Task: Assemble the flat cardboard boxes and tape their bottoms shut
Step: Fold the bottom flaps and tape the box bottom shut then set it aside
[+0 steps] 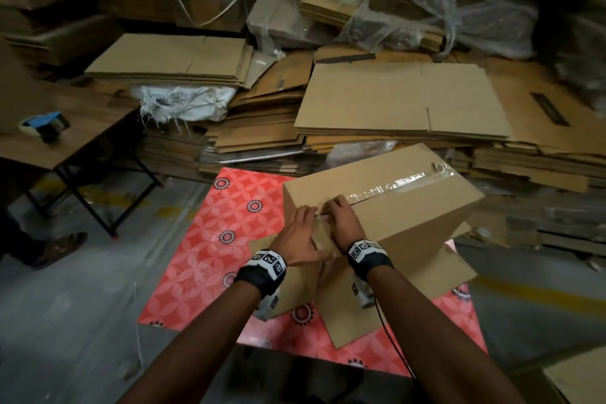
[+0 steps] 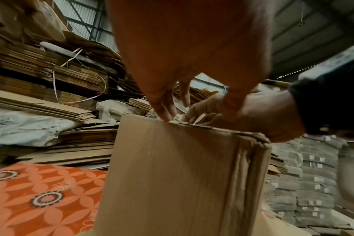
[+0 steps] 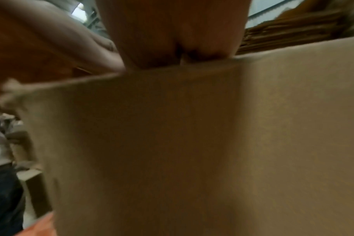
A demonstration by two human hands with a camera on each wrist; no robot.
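Cardboard box (image 1: 393,207), one, assembled, bottom side up, tilted on a red patterned mat (image 1: 210,259); open flaps splayed beneath on the near side.

Clear tape strip (image 1: 398,182), one, laid along the bottom seam from far edge to near edge, wrinkled at the far end.

Left hand (image 1: 296,236), one: fingers bent onto the near top edge of the box, pressing the tape end down over the corner. Right hand (image 1: 344,223), one: fingers curled on the same edge, touching the left hand, apparently pinching or pressing the tape end; from the right wrist view, fingertips hooked over the box rim, grip itself blurred.

Tape dispenser (image 1: 46,125), one, blue, on a wooden folding table (image 1: 65,144) at left, well apart from the box.

Flat carton stacks behind: several, exact count unclear; two top sheets plainly visible.

Risks, judged:
- Tape end lifting or creasing on the side wall if pressed unevenly, leaving the seam weak.
- Tilted box slipping on the mat under downward pressure from both hands.
- Wrinkled far end peeling loose.
- Splayed flaps bending under the box's weight.
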